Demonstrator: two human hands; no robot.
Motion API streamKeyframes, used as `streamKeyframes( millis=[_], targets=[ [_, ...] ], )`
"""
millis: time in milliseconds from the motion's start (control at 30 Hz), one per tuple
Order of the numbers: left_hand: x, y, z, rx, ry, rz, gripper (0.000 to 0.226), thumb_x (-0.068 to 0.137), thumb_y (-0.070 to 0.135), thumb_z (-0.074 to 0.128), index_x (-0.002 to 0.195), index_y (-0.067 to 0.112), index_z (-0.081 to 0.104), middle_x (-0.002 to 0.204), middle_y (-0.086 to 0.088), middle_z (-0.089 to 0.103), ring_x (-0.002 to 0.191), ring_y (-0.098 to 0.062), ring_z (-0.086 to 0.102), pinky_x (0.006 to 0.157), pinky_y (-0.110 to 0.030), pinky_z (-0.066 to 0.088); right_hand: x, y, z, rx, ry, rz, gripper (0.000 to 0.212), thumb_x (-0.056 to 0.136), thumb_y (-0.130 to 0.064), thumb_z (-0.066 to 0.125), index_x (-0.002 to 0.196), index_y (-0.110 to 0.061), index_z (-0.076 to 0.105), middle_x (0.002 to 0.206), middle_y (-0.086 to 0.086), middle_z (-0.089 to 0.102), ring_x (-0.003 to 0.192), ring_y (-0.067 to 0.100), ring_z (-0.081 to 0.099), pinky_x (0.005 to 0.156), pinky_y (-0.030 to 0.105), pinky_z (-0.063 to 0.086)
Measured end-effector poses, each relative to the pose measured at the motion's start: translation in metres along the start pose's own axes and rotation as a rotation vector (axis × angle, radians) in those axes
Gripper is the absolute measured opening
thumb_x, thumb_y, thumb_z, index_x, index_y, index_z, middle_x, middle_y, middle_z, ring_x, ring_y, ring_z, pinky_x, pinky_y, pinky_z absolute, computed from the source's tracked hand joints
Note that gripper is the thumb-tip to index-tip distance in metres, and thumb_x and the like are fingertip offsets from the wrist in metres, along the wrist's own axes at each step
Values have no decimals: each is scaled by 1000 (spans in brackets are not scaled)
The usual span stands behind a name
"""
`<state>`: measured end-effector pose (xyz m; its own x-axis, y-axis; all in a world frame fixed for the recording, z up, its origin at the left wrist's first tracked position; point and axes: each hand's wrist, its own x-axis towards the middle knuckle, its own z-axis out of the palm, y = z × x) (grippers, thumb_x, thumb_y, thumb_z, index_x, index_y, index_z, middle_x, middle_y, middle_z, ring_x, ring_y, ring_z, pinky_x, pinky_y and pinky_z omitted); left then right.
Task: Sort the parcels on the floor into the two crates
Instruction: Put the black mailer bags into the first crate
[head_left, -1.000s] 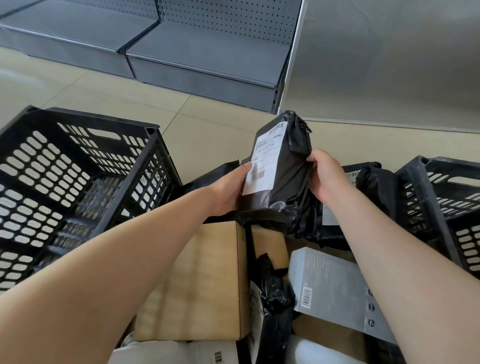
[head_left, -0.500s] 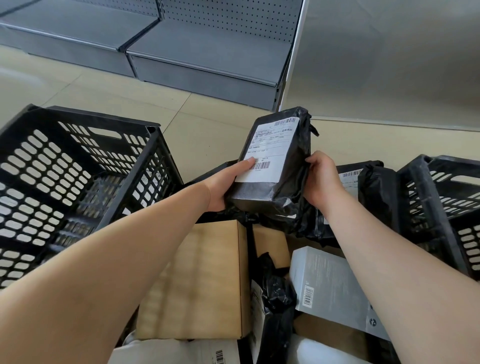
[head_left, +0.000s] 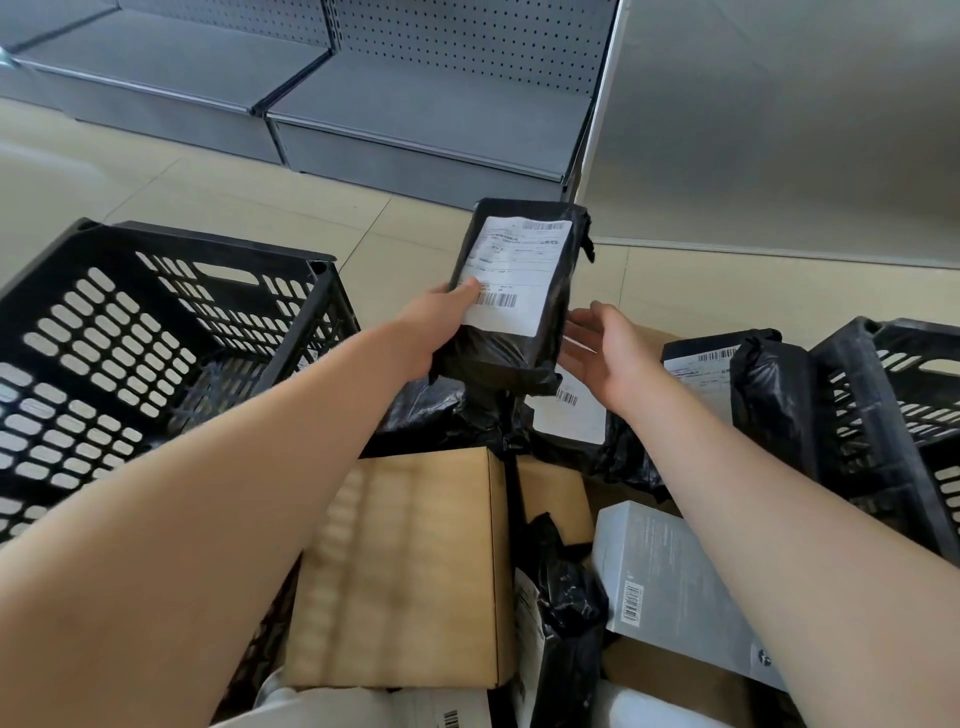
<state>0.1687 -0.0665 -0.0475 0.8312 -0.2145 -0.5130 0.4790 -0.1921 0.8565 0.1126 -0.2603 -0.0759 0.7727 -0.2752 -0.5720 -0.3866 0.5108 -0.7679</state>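
Head view: cardboard box (head_left: 405, 566) between crates (head_left: 156, 332).

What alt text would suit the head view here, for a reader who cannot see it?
A left hand holds up a black parcel with a white label, while the open right hand hovers beside it. Below lie a cardboard box and more parcels, between a left crate and a right crate.

Pale tiled floor (head_left: 218, 202) meets low grey pegboard shelving (head_left: 426, 104) and a plain grey wall (head_left: 779, 119).
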Motion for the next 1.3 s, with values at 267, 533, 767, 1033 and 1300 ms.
streamKeyframes(
  millis=[267,533,767,1033,1300],
  targets=[
    [-13,36,-81,52,128,159,29,100,40,52,120,22,61,97,0,75,87,-22,74,84,-41,59,-8,14,40,-88,-105,32,25,105,-28,46,96,-7,56,100,16,67,83,30,64,68,36,62],
    [-38,30,-205,-14,336,243,18,101,34,51,102,22,65,77,12,76,67,-3,72,56,-19,57,-41,62,110,-281,-240,72,18,104,-22,46,111,-7,53,109,17,65,87,28,61,75,39,62],
    [-36,-53,-367,1,527,172,53,73,60,76,111,24,70,93,9,76,70,-8,73,42,-45,56,-68,96,178,-435,-344,12,29,100,-30,54,125,-17,48,118,10,61,99,22,64,81,39,62],
    [-61,-101,-367,143,698,23,54,96,48,56,130,6,54,60,8,67,41,9,57,34,-10,43,-79,143,220,-643,-360,5,79,86,-61,59,150,-29,25,138,3,48,117,25,57,98,46,53],
    [-29,-162,-385,-35,689,-27,38,88,38,68,121,19,67,113,-13,70,77,-16,73,64,-44,61,-85,159,227,-816,-385,-136,66,96,-51,49,150,-21,26,134,4,57,117,25,60,87,41,53]
  ],
)
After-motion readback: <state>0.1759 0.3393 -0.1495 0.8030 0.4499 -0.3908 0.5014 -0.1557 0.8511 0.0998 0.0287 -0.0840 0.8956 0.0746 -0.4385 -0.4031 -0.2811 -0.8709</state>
